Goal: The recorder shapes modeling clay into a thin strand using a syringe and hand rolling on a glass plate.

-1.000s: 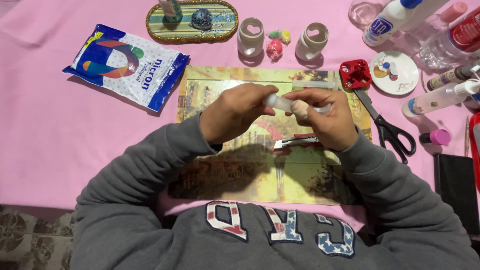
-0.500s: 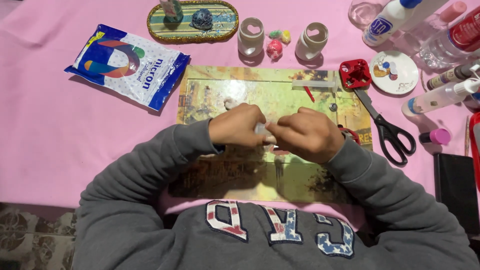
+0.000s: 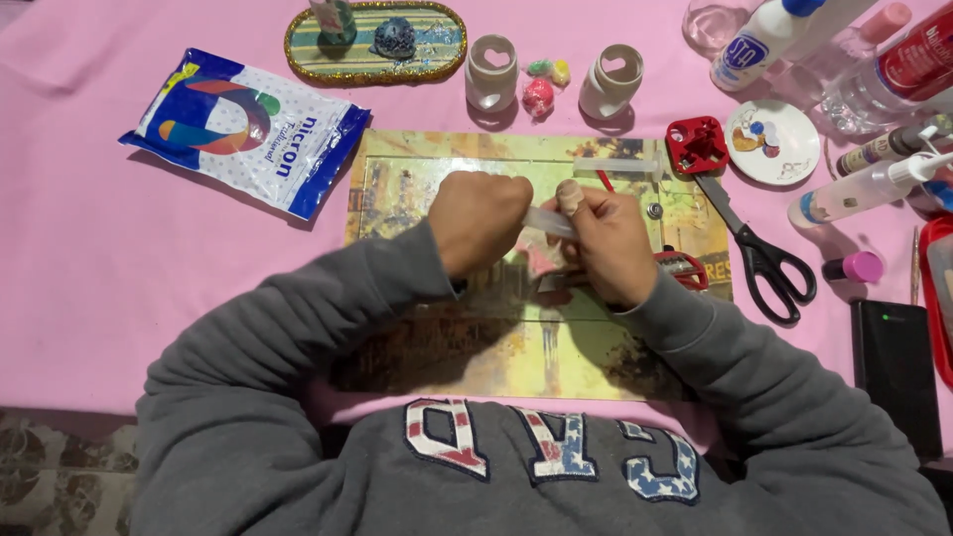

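Both hands together over the middle of a picture-printed work mat [image 3: 427, 189] lying on a pink tablecloth [image 3: 99, 268]. Left hand [image 3: 480, 222] curled into a loose fist, knuckles up, fingers closed around one end of a pale translucent stick [image 3: 548, 221]. Right hand [image 3: 606, 246] also curled, thumb raised, fingertips pinched on the other end of the same stick. Stick bridging the narrow gap between the two hands, roughly level, raised above the mat. Something pinkish just under the hands, too hidden to tell what.

Toward the far edge of the tablecloth: an oval tray with a glittery rim [image 3: 298, 45], two small white cylinders with heart cut-outs [image 3: 491, 71] [image 3: 610, 81], and a few small coloured lumps [image 3: 539, 94] between them. At the far left, a blue and white plastic bag [image 3: 243, 129], flat, just beside the mat's far left corner. On the right side: a red punch [image 3: 697, 145] at the mat's far right corner, black-handled scissors [image 3: 759, 253] just beside the mat's right edge, a small round white dish with paint dabs [image 3: 773, 142], several glue and paint bottles [image 3: 864, 189] near the right edge, a small pink cap [image 3: 862, 266], and a dark flat phone-like slab [image 3: 896, 372] toward the near right corner.
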